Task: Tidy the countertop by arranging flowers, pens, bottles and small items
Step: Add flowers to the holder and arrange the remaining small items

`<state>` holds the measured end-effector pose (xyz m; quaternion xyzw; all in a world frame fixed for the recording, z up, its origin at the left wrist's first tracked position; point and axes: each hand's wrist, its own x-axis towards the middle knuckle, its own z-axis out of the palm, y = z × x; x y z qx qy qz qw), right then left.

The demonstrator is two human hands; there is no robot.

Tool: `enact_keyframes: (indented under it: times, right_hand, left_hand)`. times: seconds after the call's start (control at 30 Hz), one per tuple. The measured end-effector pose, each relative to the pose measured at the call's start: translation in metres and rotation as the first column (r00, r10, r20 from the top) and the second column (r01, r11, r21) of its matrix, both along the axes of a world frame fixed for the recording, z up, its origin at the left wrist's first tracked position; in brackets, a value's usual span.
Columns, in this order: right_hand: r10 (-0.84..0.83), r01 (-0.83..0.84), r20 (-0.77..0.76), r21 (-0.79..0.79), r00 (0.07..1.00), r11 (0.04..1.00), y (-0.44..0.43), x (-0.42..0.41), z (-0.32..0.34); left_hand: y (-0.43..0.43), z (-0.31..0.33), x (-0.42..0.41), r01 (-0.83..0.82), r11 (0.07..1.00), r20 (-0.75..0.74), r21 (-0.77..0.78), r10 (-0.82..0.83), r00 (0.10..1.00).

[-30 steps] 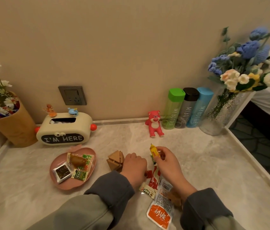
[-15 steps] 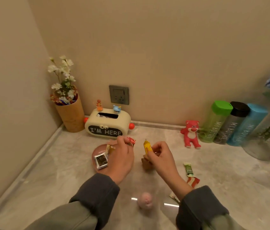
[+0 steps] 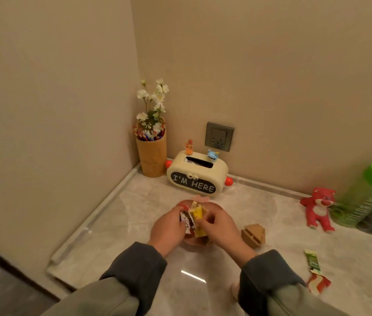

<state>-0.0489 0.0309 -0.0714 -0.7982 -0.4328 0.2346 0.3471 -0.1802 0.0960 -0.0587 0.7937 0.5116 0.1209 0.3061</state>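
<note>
Both hands are together over the pink plate (image 3: 199, 248), which they mostly hide. My left hand (image 3: 169, 229) pinches a red and white snack packet (image 3: 186, 221). A yellow snack packet (image 3: 198, 218) is pinched in my right hand (image 3: 221, 226). Right of the plate a small wooden block toy (image 3: 253, 234) lies on the marble countertop (image 3: 294, 224). A green packet (image 3: 312, 262) and a red packet (image 3: 318, 283) lie loose at the lower right.
A cream tissue box (image 3: 197, 176) reading "I'M HERE" stands at the back, with a bamboo cup of pens and white flowers (image 3: 151, 142) in the corner. A red bear figure (image 3: 319, 208) and a green-capped bottle (image 3: 367, 195) stand at the right. The counter edge runs along the left.
Both hands have come together over the pink plate, each still holding its packet. The view has swung left, so the bottles and blue flowers have slid to or past the right edge.
</note>
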Motion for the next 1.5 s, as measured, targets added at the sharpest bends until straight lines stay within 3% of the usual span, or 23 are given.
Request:
enact_keyframes:
  times: [0.07,0.23,0.33,0.43,0.53,0.67,0.77,0.93,1.17,1.5]
  right_hand:
    - [-0.019,0.02,0.025,-0.05,1.0,0.999,0.001,0.005,0.001]
    - [-0.13,0.129,0.028,0.046,0.991,0.991,-0.026,0.033,0.018]
    - [-0.215,0.218,-0.045,0.097,0.976,0.971,-0.053,0.06,0.032]
    - [-0.291,0.294,-0.042,0.147,0.956,0.945,-0.092,0.09,0.042]
    - [-0.36,0.36,-0.021,0.112,0.933,0.926,-0.127,0.112,0.043]
    - [-0.427,0.428,0.029,-0.073,0.904,0.901,-0.17,0.138,0.031]
    - [-0.398,0.414,0.116,-0.217,0.91,0.884,-0.19,0.152,0.018]
    - [-0.258,0.355,0.266,-0.44,0.929,0.825,-0.196,0.166,-0.003]
    - [-0.117,0.33,0.423,-0.477,0.899,0.814,-0.178,0.174,-0.017]
    - [-0.085,0.23,0.323,-0.445,0.943,0.865,-0.18,0.187,-0.025]
  left_hand:
    - [0.003,0.002,-0.002,0.015,0.998,0.002,0.058,-0.015,1.0]
    - [-0.008,0.013,0.023,0.049,0.996,0.191,0.068,-0.061,0.98]
    - [-0.031,0.018,0.052,0.233,0.97,0.222,0.075,-0.244,0.944]
    - [-0.063,0.02,0.087,0.428,0.904,0.255,-0.016,-0.41,0.875]
    - [-0.094,0.018,0.116,0.544,0.838,0.171,-0.029,-0.533,0.829]
    - [-0.13,0.015,0.149,0.686,0.726,-0.025,-0.047,-0.688,0.726]
    - [-0.147,0.01,0.163,0.76,0.643,-0.211,-0.095,-0.759,0.616]
    - [-0.162,0.0,0.172,0.783,0.595,-0.435,-0.182,-0.763,0.479]
    - [-0.165,0.0,0.178,0.752,0.641,-0.505,-0.154,-0.705,0.497]
    - [-0.167,-0.005,0.175,0.714,0.698,-0.516,-0.056,-0.633,0.577]
